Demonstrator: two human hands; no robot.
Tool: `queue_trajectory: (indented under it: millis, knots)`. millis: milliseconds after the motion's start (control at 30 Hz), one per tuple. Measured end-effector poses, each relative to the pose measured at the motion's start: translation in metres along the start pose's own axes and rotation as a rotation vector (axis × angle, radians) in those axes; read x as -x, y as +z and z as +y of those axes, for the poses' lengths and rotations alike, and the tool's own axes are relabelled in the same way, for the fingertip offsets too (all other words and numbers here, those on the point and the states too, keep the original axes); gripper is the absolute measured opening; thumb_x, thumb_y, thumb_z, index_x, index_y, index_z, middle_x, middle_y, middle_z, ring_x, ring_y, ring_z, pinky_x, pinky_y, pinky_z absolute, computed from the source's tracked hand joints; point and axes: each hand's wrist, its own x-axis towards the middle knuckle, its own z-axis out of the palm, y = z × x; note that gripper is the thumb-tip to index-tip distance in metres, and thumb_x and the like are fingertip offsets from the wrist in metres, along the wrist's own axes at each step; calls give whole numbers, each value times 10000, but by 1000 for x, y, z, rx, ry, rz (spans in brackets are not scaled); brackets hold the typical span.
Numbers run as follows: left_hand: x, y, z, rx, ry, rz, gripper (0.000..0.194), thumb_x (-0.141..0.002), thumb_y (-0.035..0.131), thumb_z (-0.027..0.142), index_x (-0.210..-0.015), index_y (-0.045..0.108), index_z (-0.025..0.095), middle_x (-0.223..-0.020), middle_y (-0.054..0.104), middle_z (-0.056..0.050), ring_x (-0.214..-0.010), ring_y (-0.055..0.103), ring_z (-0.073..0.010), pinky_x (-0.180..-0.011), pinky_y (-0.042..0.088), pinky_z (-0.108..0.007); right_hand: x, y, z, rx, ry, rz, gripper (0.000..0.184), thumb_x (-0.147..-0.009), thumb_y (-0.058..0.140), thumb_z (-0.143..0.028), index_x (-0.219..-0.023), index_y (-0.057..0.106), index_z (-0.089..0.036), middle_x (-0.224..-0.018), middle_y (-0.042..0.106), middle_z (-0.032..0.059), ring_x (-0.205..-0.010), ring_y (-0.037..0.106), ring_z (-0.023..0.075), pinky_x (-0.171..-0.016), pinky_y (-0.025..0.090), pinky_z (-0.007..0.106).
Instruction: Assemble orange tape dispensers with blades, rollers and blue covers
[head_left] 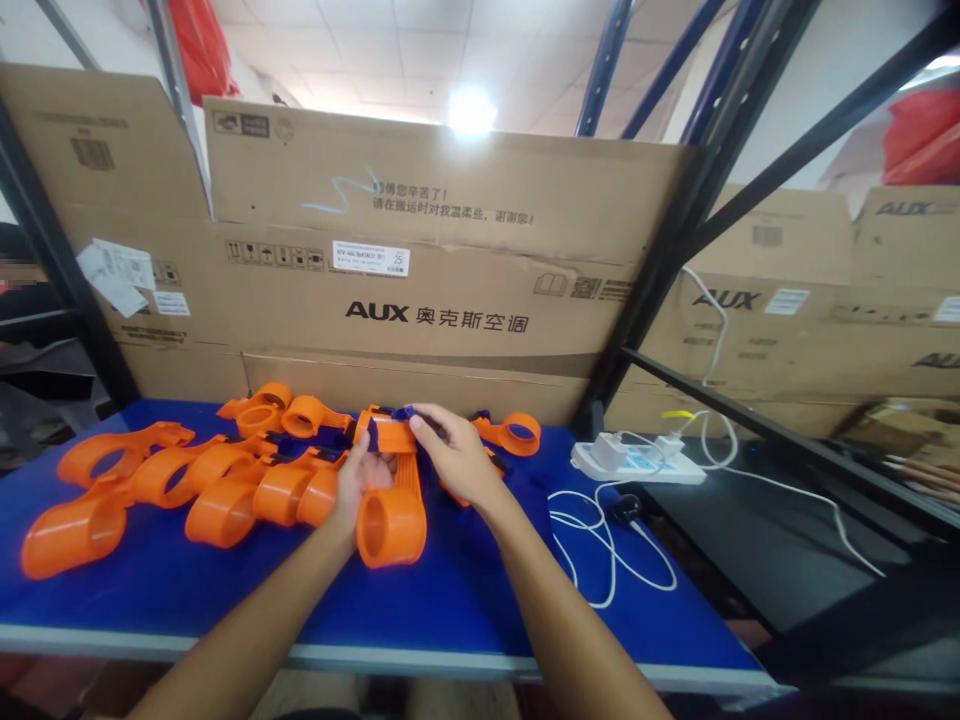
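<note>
An orange plastic part (391, 505) with a ring at its near end and a flat handle sits between my hands above the blue table (450, 600). My left hand (354, 482) grips its left side, fingers curled around the handle. My right hand (452, 452) closes over its far end, where a dark blue piece (405, 412) shows by the fingertips. Several more orange ring parts (187, 485) lie in a row to the left.
Large AUX cardboard boxes (420, 270) stand along the back of the table. A white power strip (637, 462) with chargers and looping white cables (600, 540) lies at the right. Dark shelf-frame bars (675, 230) rise on the right, beside a lower black surface (750, 540).
</note>
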Motion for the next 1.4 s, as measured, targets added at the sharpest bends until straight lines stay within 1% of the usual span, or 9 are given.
queue_trajectory:
  millis: [100,200,367,467,633,867,1100,1267,1400]
  knots:
    - [-7,-6,1,-15,34,42,395,-917,690,425,-1230,708,185,-1153,785,-94,-1151,709,-256,-1097,489,-387,9,0,12,-38,-61,-99,398,-1034,542,-415,-1388,648,-268,-1269,708,76,-1169,671,233,-1036,514,398]
    - [-10,-10,-3,-59,39,74,335,-914,695,406,-1183,721,208,-1103,794,-65,-1110,721,-238,-1069,506,-364,14,-2,17,-33,-91,-159,436,-1046,533,-391,-1474,571,-321,-1386,656,66,-1291,611,238,-1131,458,438]
    - [-5,-11,-8,-107,-70,42,370,-890,724,391,-1192,714,179,-1123,780,-118,-1139,708,-293,-1048,519,-416,17,-7,19,-35,-113,-38,388,-1015,600,-371,-1396,648,-313,-1304,686,80,-1216,648,247,-1084,503,436]
    - [-4,-12,-5,-127,-53,45,387,-882,731,366,-1238,688,221,-1135,773,-98,-1071,723,-264,-984,551,-407,20,-11,20,-41,-136,34,388,-983,654,-341,-1369,666,-305,-1328,676,86,-1223,643,258,-1092,496,441]
    - [-4,-11,-1,-167,-8,27,376,-854,735,280,-1221,705,203,-1176,760,-85,-1029,716,-235,-932,565,-376,30,-12,21,-56,-126,25,397,-949,699,-303,-1345,671,-304,-1332,677,80,-1231,637,263,-1085,497,448]
    - [-2,-8,-4,-204,63,35,303,-821,776,199,-1121,732,207,-1161,767,-59,-1101,696,-224,-1021,515,-368,33,-13,21,-78,-78,30,332,-914,737,-330,-1242,718,-284,-1267,705,80,-1180,657,264,-1044,522,449]
    - [-1,-8,-4,-195,86,32,257,-806,786,155,-1043,714,224,-1124,764,-38,-1146,675,-207,-1092,457,-374,34,-15,25,-81,-18,14,330,-913,730,-359,-1228,718,-258,-1271,718,92,-1180,666,272,-1049,524,465]
    - [2,-3,-1,-196,82,-23,411,-814,778,186,-1211,693,250,-1226,739,-59,-1175,660,-222,-1110,438,-391,37,-15,24,-123,-2,-41,431,-929,707,-384,-1332,642,-247,-1338,701,93,-1233,661,277,-1056,533,454]
    - [7,0,0,-210,70,-83,596,-824,752,238,-1402,607,270,-1343,698,-88,-1265,621,-274,-1136,420,-436,40,-17,20,45,-88,-15,544,-908,732,-360,-1421,578,-266,-1377,678,95,-1234,659,291,-1064,524,472]
